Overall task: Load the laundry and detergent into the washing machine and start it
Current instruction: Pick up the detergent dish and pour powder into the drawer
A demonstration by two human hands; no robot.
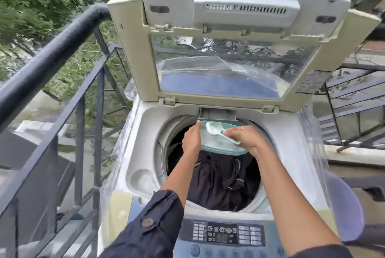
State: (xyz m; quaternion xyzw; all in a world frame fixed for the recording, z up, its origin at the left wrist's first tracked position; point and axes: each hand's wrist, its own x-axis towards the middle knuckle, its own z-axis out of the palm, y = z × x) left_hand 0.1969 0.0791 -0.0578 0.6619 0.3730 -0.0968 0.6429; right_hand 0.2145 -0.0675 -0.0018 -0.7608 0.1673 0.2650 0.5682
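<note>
Judging from how things lie, the task is being carried through its middle part: dark laundry [218, 178] is already lying in the drum [166, 153] of the washing machine [133, 149] at the centre of the frame, the lid [229, 49] is being held up on its hinges in the upper half, and detergent is only now being dealt with. A pale green container [216, 147] is being gripped at its left edge by the left hand [191, 140], fingers closed around the rim, just above the drum opening. A small scoop [214, 129] heaped with white powder is being pinched by its handle in the right hand [245, 138], over the container and just below the open dispenser drawer [217, 114] at the back rim. Tipping the powder, closing the lid and pressing the buttons on the control panel [223, 234] at the lower centre appear to be left. Much is being hidden: the depth of the load is being lost in shadow, the panel is being cut off by the lower edge and its markings are too blurred to be read, and the drawer's inside is not being shown clearly enough to tell whether powder is already there.
</note>
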